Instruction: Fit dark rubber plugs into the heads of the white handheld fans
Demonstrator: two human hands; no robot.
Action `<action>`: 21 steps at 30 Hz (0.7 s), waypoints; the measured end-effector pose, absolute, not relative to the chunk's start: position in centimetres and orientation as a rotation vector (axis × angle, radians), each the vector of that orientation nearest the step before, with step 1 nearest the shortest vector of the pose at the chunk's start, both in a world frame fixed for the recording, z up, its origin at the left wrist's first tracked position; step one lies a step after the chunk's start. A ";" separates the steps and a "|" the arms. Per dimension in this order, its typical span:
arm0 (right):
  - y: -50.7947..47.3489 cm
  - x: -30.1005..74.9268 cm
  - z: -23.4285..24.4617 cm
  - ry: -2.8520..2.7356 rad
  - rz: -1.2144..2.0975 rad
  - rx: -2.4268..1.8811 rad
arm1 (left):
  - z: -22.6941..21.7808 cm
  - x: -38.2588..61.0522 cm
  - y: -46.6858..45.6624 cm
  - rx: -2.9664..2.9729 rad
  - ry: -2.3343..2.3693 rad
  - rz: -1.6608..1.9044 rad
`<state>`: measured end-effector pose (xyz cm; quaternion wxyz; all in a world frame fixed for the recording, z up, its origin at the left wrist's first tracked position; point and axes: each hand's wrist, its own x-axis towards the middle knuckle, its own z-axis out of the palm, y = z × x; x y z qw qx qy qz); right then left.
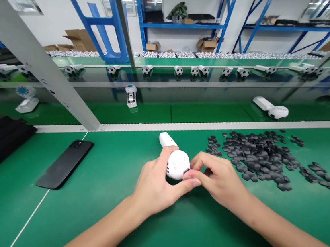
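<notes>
Left hand (157, 181) grips white ball-headed unit (177, 164) — visible side unpatched; right hand (217, 177) pinches its edge — black patches (260, 155) heaped nearby

White walls (45, 21) behind blue steel shelving (182, 22) with cardboard boxes (206, 45)
</notes>
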<state>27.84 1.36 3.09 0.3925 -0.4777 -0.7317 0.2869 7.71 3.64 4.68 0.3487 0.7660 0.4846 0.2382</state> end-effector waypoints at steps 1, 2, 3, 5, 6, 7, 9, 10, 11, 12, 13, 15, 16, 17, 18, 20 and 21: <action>1.4 27.9 3.0 -1.860 0.729 -1.205 | 4.7 7.7 3.6 1.992 1.260 0.612; 1.4 27.8 2.9 -1.862 0.730 -1.195 | 4.7 7.7 3.7 1.997 1.262 0.606; 1.4 27.8 2.8 -1.868 0.730 -1.185 | 4.6 7.7 3.7 1.998 1.263 0.603; 1.4 27.6 2.7 -1.895 0.706 -1.162 | 4.7 7.5 3.9 1.999 1.247 0.603; 1.4 27.5 2.8 -1.922 0.686 -1.145 | 4.7 7.3 4.0 1.998 1.231 0.608; 1.4 27.5 3.0 -1.958 0.668 -1.117 | 4.7 7.2 4.2 1.995 1.211 0.618; 1.6 27.9 3.8 -2.043 0.666 -1.054 | 4.7 6.7 4.5 1.972 1.177 0.666; 1.7 28.5 4.3 -2.079 0.675 -1.043 | 4.6 6.5 4.7 1.947 1.164 0.700; 2.0 29.2 4.8 -2.102 0.678 -1.063 | 4.6 6.4 4.9 1.916 1.151 0.737; 2.2 30.2 5.2 -2.114 0.673 -1.118 | 4.5 6.2 5.0 1.885 1.135 0.771; 2.6 31.4 5.5 -2.107 0.638 -1.211 | 4.3 6.1 5.1 1.855 1.115 0.804; 3.5 34.1 5.8 -2.082 0.540 -1.447 | 4.1 5.8 5.4 1.804 1.068 0.888; 3.9 35.5 5.7 -2.091 0.465 -1.547 | 4.0 5.7 5.6 1.776 1.047 0.940; 4.4 36.6 5.5 -2.112 0.411 -1.653 | 3.9 5.6 5.7 1.740 1.030 0.992; 4.8 37.6 5.2 -2.145 0.390 -1.735 | 3.9 5.4 5.9 1.696 1.018 1.040; 5.5 38.6 4.4 -2.208 0.363 -1.801 | 3.9 5.2 6.3 1.607 1.011 1.087; 5.7 38.7 4.1 -2.234 0.349 -1.791 | 3.9 5.1 6.4 1.571 1.014 1.086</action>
